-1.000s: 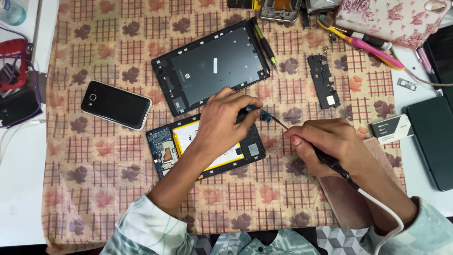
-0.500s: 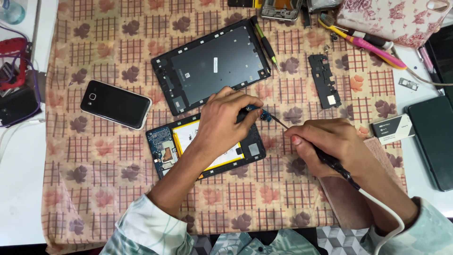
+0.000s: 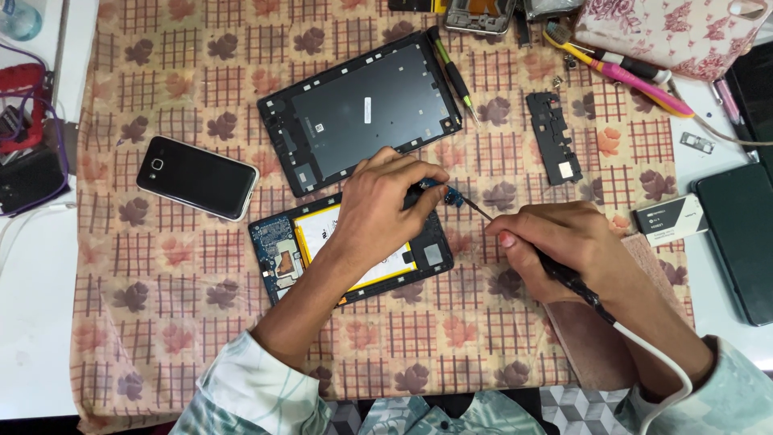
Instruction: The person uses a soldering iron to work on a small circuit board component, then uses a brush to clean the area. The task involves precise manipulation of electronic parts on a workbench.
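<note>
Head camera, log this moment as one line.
left hand: pressing on opened tablet | right hand: holds soldering iron, tip at small blue board | surface: patterned cloth

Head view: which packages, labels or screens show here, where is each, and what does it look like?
Black smartphone with dark screen: left on the cloth, rounded rectangle, white edge.
Small white sticker label: centre of the grey tablet back panel, narrow upright strip.
Small black-and-white box: right cloth edge, flat rectangle.
Dark green slab screen: far right, unlit.

The left hand [image 3: 378, 213] hides the opened tablet's [image 3: 282, 254] middle (battery mostly).
</note>
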